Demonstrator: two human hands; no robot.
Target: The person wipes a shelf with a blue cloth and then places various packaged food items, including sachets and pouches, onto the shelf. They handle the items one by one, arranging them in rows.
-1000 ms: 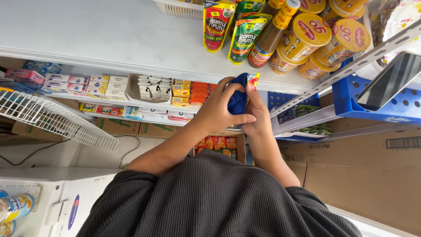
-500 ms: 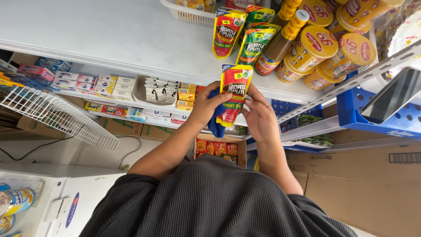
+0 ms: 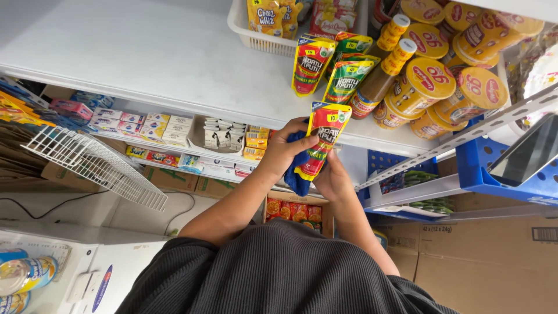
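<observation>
At the left edge of the view a white wire rack [image 3: 96,166] juts out below the broad white shelf [image 3: 145,64], and small boxed goods [image 3: 139,125] line the lower shelf behind it. Further right, just below the shelf's front edge, the left hand [image 3: 285,152] is closed around a blue cloth [image 3: 298,174], thumb pressed over the lower part of a red stand-up pouch [image 3: 321,139]. The right hand [image 3: 332,181] cups the pouch's base from underneath, fingers curled shut on it, so the pouch stands upright between both hands with its top rising level with the shelf edge. Judging by its look, the pouch is a soft, glossy film pack filled with sauce: light, pliable, likely slick, and apt to sag or slip if pinched at the thin top seal, so the fuller lower body, where both hands have it, seems the sound place to hold. On the shelf above stand a matching red pouch [image 3: 308,64] and a green pouch [image 3: 346,78], touching. Right of them are brown bottles with yellow caps [image 3: 381,78], then stacked yellow-lidded jars [image 3: 430,81], and a blue crate [image 3: 505,180] at the right edge.
</observation>
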